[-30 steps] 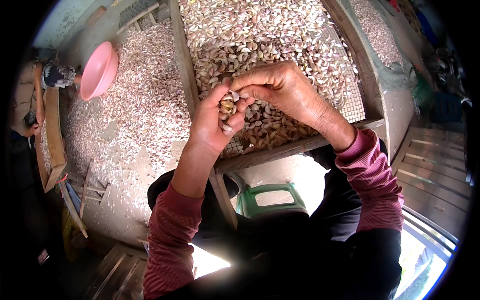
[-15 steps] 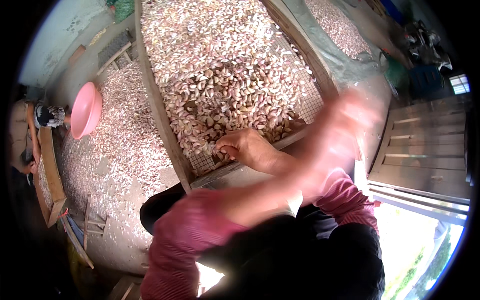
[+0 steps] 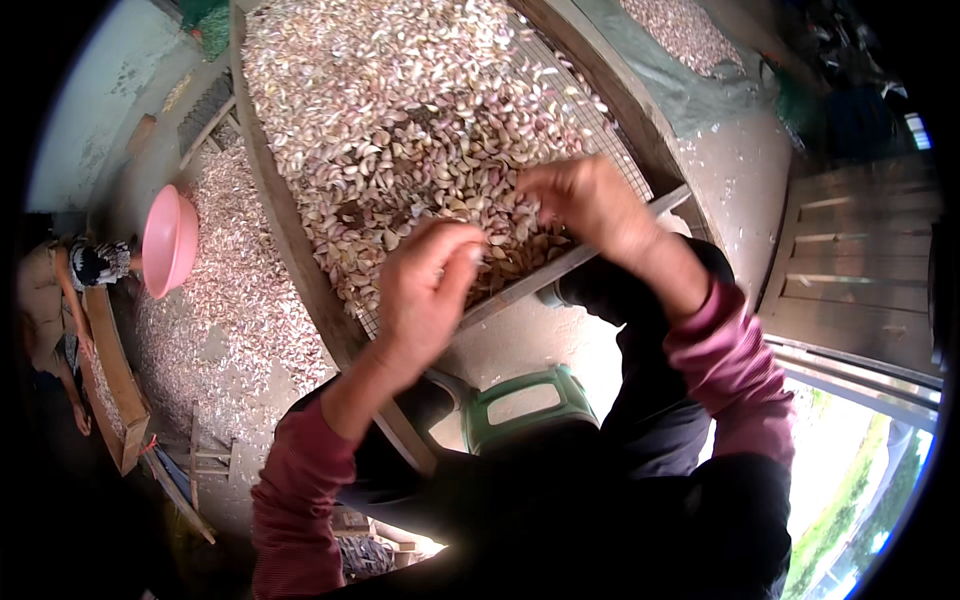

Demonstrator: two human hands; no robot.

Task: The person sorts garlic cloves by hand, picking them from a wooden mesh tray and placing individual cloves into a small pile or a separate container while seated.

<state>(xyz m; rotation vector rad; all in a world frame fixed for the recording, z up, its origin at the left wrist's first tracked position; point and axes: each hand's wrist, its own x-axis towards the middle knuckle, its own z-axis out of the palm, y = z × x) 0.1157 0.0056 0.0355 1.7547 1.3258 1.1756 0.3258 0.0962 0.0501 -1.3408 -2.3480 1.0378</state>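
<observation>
A wooden-framed tray (image 3: 345,335) with a wire mesh bottom lies before me, covered in loose garlic cloves (image 3: 385,150). My left hand (image 3: 415,285) is over its near end, the fingers curled in and the thumb pressed against them. Whatever it may hold is too small to make out. To the right, my right hand (image 3: 605,210) hangs above the cloves near the tray's right corner, its fingers bent down and drawn together, slightly blurred. Between the fingertips I cannot make anything out. Around both hands the cloves look darker and lie in a heap.
Many cloves (image 3: 240,300) cover the floor at left, beside a pink basin (image 3: 170,240). Another person (image 3: 50,300) works at a wooden box (image 3: 115,385) at far left. A green stool (image 3: 530,405) stands between my knees. More cloves (image 3: 680,35) lie on a sheet at upper right.
My arms were crossed and are now apart. The left hand came back from the right side to the tray; the right hand moved right and up from the near edge.
</observation>
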